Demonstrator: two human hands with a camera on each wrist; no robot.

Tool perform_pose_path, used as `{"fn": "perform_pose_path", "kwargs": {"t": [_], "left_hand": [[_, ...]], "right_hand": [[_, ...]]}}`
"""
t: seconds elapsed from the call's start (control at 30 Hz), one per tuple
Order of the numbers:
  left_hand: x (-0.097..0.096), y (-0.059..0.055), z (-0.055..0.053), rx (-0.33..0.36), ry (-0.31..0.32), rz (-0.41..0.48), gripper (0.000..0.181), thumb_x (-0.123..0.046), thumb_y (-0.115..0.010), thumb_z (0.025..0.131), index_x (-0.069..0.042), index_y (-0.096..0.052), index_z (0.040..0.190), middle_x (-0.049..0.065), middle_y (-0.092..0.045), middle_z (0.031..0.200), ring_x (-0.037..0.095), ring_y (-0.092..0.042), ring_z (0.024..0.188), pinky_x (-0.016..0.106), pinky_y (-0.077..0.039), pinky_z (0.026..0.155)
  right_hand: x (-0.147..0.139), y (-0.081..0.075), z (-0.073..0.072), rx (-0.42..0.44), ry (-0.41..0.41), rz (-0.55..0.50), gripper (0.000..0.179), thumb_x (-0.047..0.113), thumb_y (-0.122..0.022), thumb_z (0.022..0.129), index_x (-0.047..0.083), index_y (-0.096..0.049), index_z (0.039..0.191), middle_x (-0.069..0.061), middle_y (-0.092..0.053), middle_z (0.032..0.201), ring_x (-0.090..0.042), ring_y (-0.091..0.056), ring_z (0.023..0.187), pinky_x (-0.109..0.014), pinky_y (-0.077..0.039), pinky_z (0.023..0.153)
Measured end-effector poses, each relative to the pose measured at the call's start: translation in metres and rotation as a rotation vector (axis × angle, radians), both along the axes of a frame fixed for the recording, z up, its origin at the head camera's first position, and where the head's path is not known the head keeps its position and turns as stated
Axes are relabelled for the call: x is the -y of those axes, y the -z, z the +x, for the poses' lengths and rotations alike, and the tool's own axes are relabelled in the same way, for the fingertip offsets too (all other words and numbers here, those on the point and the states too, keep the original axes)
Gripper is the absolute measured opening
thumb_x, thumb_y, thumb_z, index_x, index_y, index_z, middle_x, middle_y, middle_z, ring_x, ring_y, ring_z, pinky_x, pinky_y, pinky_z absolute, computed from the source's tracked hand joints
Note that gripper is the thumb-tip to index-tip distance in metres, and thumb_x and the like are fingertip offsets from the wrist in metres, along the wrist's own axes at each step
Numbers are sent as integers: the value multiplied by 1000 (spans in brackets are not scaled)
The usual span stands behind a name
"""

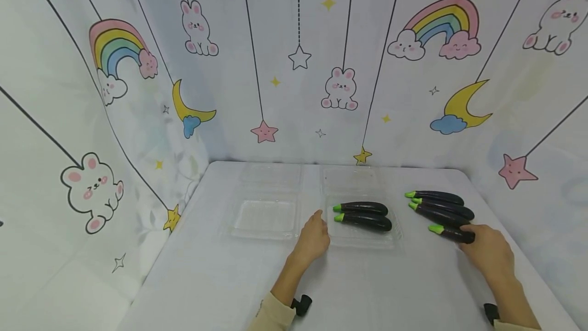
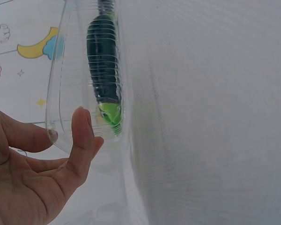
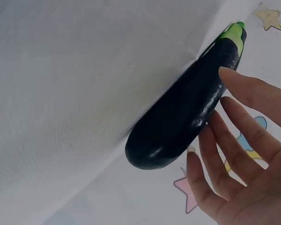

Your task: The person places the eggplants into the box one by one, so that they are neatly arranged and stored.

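Note:
My left hand [image 1: 314,238] pinches the near-left corner of a clear plastic box [image 2: 61,112], thumb on the rim and fingers at the wall. Inside that box lie two dark eggplants [image 1: 365,221], side by side with green stem ends to the left. Over on the right, my right hand [image 1: 491,252] is at the blunt end of a single eggplant [image 3: 178,112] on the table. Its thumb overlaps the eggplant in the right wrist view, and the loosely bent fingers [image 3: 229,131] reach its side without wrapping round it.
Behind the single eggplant, three more eggplants [image 1: 441,213] lie close together on the white table [image 1: 206,280]. A second clear box [image 1: 266,218], its lid [image 1: 271,173] folded back, stands left of the filled one. A patterned curtain [image 1: 294,101] hangs behind the table.

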State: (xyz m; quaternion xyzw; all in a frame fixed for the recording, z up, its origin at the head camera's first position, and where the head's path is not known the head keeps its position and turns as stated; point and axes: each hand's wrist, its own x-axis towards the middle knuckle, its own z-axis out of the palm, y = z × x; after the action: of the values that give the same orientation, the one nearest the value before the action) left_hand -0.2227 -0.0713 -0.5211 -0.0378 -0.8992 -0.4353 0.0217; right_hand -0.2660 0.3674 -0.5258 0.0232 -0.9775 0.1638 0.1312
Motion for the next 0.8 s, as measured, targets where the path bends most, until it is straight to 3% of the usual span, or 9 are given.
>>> {"fn": "perform_pose_path", "kwargs": {"t": [0.3,0.47,0.8], "left_hand": [[0,0,-1,2,-4,-2,49,-4,-46,106,15,-39,150,19,-63,122,33,-65,114,49,-56,101],[0,0,-1,-5,-3,4,48,-3,-46,106,16,-39,149,20,-63,122,34,-65,114,51,-55,101],[0,1,-1,3,-5,0,48,-3,-47,105,15,-40,149,17,-64,119,30,-66,109,47,-58,96]], "right_hand": [[0,-2,-2,74,39,24,46,3,-84,70,-6,-73,114,-42,-60,114,-64,-54,99,-71,-48,74],[1,-3,-3,109,63,25,42,2,-85,69,-6,-75,109,-40,-58,109,-59,-52,98,-68,-47,73],[-3,0,-1,102,57,37,47,9,-86,69,-5,-73,112,-43,-62,111,-59,-54,95,-67,-45,72]]}}
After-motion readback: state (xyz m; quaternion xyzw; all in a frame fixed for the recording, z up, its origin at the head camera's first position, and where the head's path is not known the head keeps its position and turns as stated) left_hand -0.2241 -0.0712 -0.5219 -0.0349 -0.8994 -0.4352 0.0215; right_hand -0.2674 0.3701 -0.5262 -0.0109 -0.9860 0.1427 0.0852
